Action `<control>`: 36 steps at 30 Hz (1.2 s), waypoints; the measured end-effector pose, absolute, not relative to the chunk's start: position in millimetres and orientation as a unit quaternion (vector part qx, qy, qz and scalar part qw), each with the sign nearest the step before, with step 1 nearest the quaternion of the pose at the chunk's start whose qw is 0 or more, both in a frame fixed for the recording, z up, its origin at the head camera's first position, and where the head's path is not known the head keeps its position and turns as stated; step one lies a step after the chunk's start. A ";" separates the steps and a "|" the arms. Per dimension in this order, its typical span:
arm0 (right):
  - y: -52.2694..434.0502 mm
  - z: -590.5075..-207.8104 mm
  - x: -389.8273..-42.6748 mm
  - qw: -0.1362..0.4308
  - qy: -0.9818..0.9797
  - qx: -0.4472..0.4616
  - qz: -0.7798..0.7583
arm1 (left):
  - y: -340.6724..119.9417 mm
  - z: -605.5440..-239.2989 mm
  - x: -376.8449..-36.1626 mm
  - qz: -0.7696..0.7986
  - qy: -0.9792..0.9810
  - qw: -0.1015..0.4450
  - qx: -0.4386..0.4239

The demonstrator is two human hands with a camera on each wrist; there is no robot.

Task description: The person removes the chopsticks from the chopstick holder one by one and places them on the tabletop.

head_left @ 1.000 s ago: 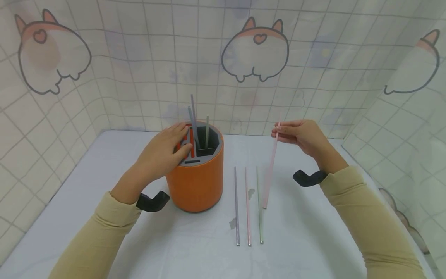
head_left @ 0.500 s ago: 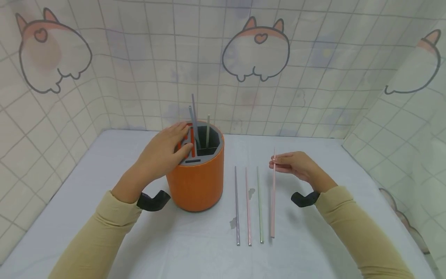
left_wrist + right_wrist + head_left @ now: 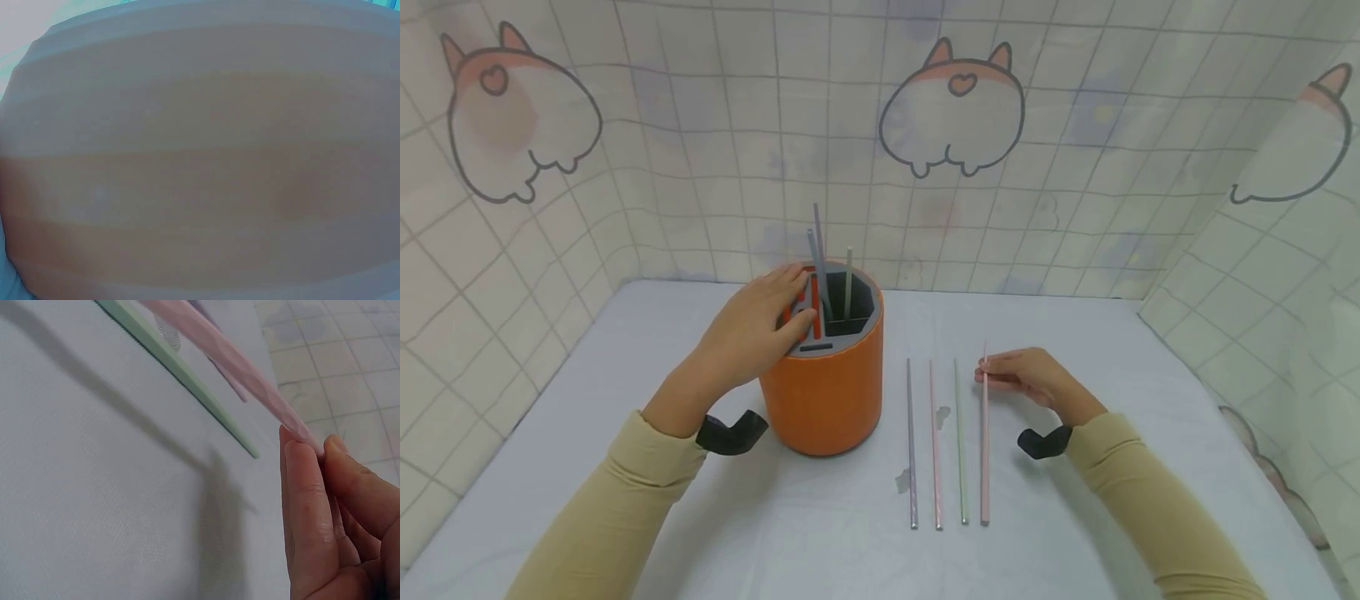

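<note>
An orange round holder (image 3: 822, 392) with a grey slotted insert stands on the table, with several sticks upright in it. My left hand (image 3: 790, 296) grips its top rim, thumb on the insert. The left wrist view shows only the holder's wall (image 3: 200, 162), blurred. My right hand (image 3: 988, 372) pinches the far end of a pink stick (image 3: 984, 450), rightmost in a row beside a green stick (image 3: 959, 442), another pink stick (image 3: 934, 442) and a grey stick (image 3: 911, 442). In the right wrist view my fingertips (image 3: 300, 456) hold the pink stick (image 3: 250, 381) slightly above the cloth, next to the green stick (image 3: 187, 378).
A white cloth covers the table (image 3: 1075, 517). Tiled curtain walls with cartoon prints (image 3: 951, 104) close in the back and both sides. Open cloth lies in front of the holder and to the right of the sticks.
My right hand has lowered the pink stick from a raised, tilted position down to the table, in line with the other three. The left hand has stayed on the holder.
</note>
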State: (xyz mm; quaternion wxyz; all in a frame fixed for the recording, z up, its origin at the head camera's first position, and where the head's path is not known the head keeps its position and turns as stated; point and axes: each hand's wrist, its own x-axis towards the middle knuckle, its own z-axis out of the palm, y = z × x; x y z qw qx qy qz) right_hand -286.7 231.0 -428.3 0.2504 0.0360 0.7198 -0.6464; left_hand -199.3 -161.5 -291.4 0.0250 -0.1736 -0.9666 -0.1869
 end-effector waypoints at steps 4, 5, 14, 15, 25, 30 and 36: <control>229.0 -434.9 -285.6 0.238 0.722 0.038 -0.649 | -161.4 -291.7 -199.1 -0.190 -0.966 0.026 -0.172; 228.3 -436.3 -285.6 0.234 0.725 0.040 -0.647 | -161.3 -291.5 -199.0 -0.190 -0.966 0.026 -0.172; 222.1 -434.3 -286.1 0.200 0.824 0.068 -0.526 | -160.2 -290.1 -197.9 -0.190 -0.967 0.023 -0.170; 221.4 -431.4 -286.7 0.197 0.831 0.074 -0.515 | -160.1 -290.0 -197.8 -0.190 -0.967 0.023 -0.170; 198.5 -379.5 -285.2 0.112 0.825 0.026 -0.553 | -158.8 -287.4 -197.6 -0.189 -0.967 0.021 -0.171; 167.6 -347.3 -275.9 0.085 0.794 -0.027 -0.602 | -160.0 -288.0 -197.7 -0.191 -0.966 0.024 -0.174; 127.7 -314.1 -258.0 0.084 0.756 -0.094 -0.643 | -160.5 -290.5 -197.9 -0.193 -0.965 0.025 -0.176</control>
